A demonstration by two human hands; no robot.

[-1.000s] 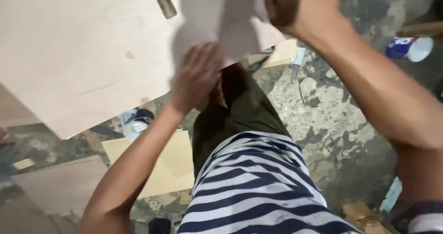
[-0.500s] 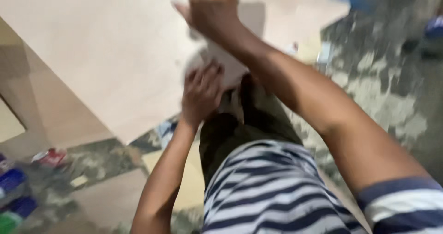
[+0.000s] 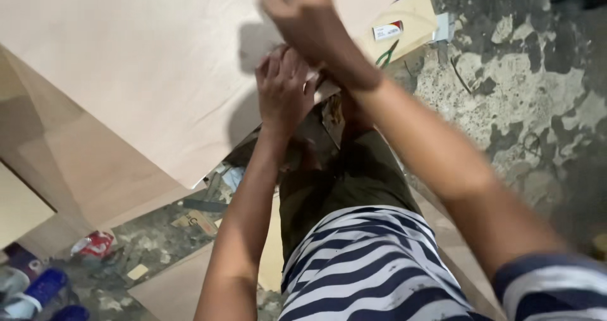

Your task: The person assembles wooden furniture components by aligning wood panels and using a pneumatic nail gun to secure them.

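A person in a navy-and-white striped shirt looks down at a large pale plywood sheet [image 3: 126,61] that fills the upper left of the view, lying flat and raised above a mottled grey concrete floor [image 3: 525,106]. The left hand [image 3: 282,93] rests at the sheet's near right edge, fingers bent and pressed against the wood there; whether they curl under the edge cannot be told. The right hand [image 3: 303,17] is raised just above the left, over the same edge of the sheet, blurred, and seems closed around something dark at the top of the view; what it grips cannot be made out. The right forearm crosses over the left wrist. Beyond the sheet's far right corner lies a smaller yellowish board [image 3: 411,20] with a small white and red box [image 3: 387,30] on it and green-handled pliers [image 3: 386,55] just beside. Below the sheet's near corner, on the floor, sit more flat boards [image 3: 76,182], a crushed red can [image 3: 95,244] and, further left, blue plastic bottles [image 3: 41,289].
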